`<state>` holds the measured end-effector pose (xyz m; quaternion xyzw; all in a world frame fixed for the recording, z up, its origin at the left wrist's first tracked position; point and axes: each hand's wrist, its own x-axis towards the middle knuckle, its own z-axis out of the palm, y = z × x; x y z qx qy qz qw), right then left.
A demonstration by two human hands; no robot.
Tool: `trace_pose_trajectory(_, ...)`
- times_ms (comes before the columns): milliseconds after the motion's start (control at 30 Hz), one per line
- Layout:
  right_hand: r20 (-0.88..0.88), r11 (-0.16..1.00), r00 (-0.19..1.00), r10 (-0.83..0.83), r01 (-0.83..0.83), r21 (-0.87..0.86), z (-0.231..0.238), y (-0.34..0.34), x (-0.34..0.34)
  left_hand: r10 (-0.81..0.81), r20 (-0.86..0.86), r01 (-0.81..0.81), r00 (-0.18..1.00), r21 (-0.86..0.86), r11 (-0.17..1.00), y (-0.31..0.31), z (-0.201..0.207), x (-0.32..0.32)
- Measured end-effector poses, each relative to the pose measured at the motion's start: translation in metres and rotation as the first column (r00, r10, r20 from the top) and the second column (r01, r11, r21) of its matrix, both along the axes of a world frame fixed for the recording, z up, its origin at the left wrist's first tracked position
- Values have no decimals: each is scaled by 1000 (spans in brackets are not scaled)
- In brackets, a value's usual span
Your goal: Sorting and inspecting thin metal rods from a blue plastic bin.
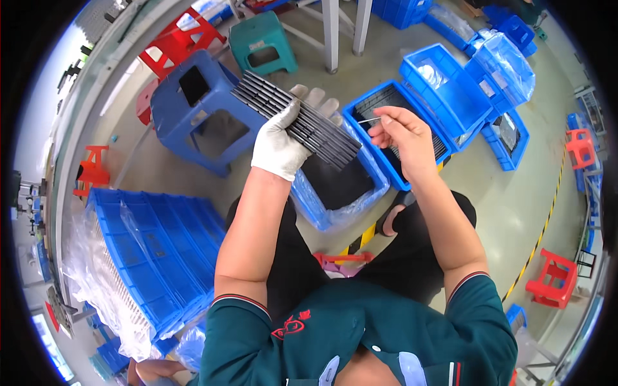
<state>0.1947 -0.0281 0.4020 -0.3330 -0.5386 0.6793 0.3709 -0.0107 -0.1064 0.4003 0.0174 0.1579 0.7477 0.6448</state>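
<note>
My left hand point(278, 147) wears a pale glove and grips a flat row of several long black strips point(327, 140), held tilted in front of me. Bare, my right hand point(407, 136) pinches a thin metal tool point(367, 120) between thumb and fingertips. Its tip points toward the strips but stays apart from them; its exact kind is too small to make out. Below the right hand stands a blue crate point(367, 95) with rows of black parts inside. Under the strips is a blue bin point(380, 180) lined with clear plastic, with dark material in it.
Blue crates point(161, 257) with plastic film are stacked at my left. A blue stool point(170, 122) and a green stool point(254, 35) stand ahead left. More blue crates point(454, 96) lean together at the right. Another person's arm point(158, 368) shows lower left.
</note>
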Motion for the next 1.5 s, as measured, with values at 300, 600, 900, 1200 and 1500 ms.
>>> trace_pose_trajectory(300, 35, 977, 984, 175, -169, -128, -14, 2, -18, 83, -35, -86, 996, -100, 991, -5, -8, -13)
trace_pose_trajectory(600, 174, 904, 897, 407, -368, -216, -8, -14, -27, 79, -67, -84, 995, -85, 993, -11, -3, -12)
trace_pose_trajectory(900, 187, 881, 873, 451, -402, -250, -11, -11, -29, 27, -37, -29, 999, -37, 999, -11, -7, -16)
trace_pose_trajectory(1200, 244, 871, 837, 490, -456, -185, -7, -11, -24, 29, -54, -33, 998, -77, 997, -12, -8, -14)
trace_pose_trajectory(1500, 265, 904, 864, 427, -402, -146, -13, -6, -21, 44, -76, -51, 996, -105, 993, -12, -6, -14)
